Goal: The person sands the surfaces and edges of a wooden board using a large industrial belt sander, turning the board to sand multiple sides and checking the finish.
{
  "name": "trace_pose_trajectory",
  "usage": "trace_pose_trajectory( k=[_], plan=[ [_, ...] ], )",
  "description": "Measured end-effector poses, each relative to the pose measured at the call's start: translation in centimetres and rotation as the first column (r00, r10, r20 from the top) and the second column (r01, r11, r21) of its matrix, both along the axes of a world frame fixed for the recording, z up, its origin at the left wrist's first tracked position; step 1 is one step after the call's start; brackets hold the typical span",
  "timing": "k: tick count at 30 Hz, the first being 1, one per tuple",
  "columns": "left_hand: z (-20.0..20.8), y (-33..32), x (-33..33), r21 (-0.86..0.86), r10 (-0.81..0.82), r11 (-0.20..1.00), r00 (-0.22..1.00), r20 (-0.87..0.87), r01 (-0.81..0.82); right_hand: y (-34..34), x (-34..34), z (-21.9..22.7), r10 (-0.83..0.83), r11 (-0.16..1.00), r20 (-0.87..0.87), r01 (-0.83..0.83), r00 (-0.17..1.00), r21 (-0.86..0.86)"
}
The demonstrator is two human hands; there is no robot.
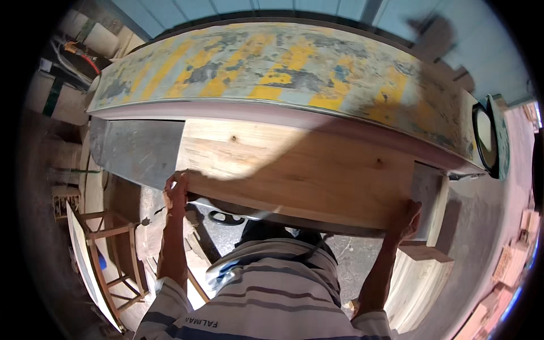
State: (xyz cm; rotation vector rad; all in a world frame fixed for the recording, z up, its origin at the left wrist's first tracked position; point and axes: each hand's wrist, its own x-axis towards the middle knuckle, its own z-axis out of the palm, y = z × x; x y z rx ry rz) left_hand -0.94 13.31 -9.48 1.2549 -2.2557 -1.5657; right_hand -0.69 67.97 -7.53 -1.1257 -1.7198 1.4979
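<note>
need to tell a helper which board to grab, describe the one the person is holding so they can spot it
Start at the long workbench with worn yellow and grey paint. Just in front of it lies a wide pale wooden board, gripped at its near edge by the left hand and right hand. Unlike the painted top, it is bare wood with small dark knots.

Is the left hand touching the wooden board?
Touching. The head view shows the left hand gripping the near left corner of the wooden board.

Single head view, looking steeply down, close over a wooden board (294,170), fisheye-bent edges
</note>
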Motion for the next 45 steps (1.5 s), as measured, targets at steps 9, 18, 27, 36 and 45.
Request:
trace_pose_trajectory(
  k=[9, 18, 27, 36, 45],
  plan=[
    [0.2, -4.3, -0.4, 0.027, -0.021, 0.999, 0.999, 0.036, 0.02, -1.8, 0.9, -1.8, 0.109, 0.99, 0.051, -0.113, 0.993, 0.084],
    [0.0, -10.0, 8.5, 0.034, -0.083, 0.996, 0.97, 0.231, 0.077, 0.4, 6.9, -2.2, 0.216, 0.945, 0.319, -0.28, 0.923, 0.171],
    [-6.9, -11.6, 5.7, 0.014, 0.08, 0.997, 0.997, 0.013, -0.08, -0.1, 5.1, -1.2, 0.389, 0.766, 0.503, -0.574, 0.772, 0.289],
    [1.8, -4.4, 0.9, 0.316, 0.518, 0.837, 0.832, -0.199, -0.446, 3.0, 7.5, 2.1, 0.391, 0.618, 0.505, -0.626, 0.769, 0.475],
    [1.0, -1.7, -4.4, 0.672, 0.604, 0.726, 0.601, -0.524, -0.144, 2.7, 6.6, 2.3, 0.335, 0.919, -0.19, -0.276, 0.923, 0.283]
  ],
)
